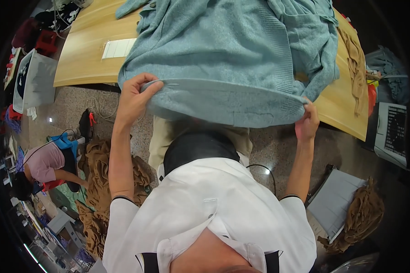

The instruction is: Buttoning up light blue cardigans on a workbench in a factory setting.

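A light blue knitted sweater point(232, 50) lies spread over a wooden table point(84, 59), its ribbed hem hanging past the near edge. My left hand point(134, 98) pinches the left corner of that hem, fingers curled over the rib. At the hem's right corner my right hand point(307, 123) grips the fabric. The hem is stretched flat between both hands, in front of my white shirt.
A white paper sheet point(117, 48) lies on the table left of the sweater. A tan garment point(355, 68) drapes over the table's right side. Brown garments point(98, 191) are piled on the floor at left, more at right point(362, 216). A person point(43, 166) crouches far left.
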Motion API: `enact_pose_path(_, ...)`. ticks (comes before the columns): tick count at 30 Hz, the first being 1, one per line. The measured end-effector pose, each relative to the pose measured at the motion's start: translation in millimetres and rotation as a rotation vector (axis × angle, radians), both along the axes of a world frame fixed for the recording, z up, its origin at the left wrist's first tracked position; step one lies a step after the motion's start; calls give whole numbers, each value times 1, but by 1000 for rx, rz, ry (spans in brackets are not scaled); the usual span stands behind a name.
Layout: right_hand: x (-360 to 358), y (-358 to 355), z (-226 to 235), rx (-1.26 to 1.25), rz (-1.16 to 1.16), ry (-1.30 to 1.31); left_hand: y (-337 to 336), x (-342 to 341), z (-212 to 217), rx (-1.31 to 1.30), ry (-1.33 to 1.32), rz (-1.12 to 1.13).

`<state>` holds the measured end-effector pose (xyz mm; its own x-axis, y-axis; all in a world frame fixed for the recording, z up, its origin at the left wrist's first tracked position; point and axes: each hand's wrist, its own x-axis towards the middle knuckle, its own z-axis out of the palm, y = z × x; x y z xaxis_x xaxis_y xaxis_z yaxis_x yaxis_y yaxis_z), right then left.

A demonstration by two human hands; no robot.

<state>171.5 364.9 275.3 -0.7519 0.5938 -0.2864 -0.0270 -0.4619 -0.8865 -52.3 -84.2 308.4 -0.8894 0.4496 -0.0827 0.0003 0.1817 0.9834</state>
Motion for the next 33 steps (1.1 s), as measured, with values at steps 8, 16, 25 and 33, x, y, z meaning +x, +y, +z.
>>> enact_pose_path(8, -70, 12, -8, 132, -66, -41, 8, -34, -8, -26, -96, -47)
enact_pose_path(16, -105, 15, -9, 732, 35, -131, 8, -68, -15, -267, -64, -339)
enact_pose_path(25, -108, 1, -39, 1262, 44, -248, -22, -73, 8, -287, 185, 49)
enact_pose_path(33, -154, 1, -45, 1396, -46, -273, -6, -145, 22, -590, 154, -88)
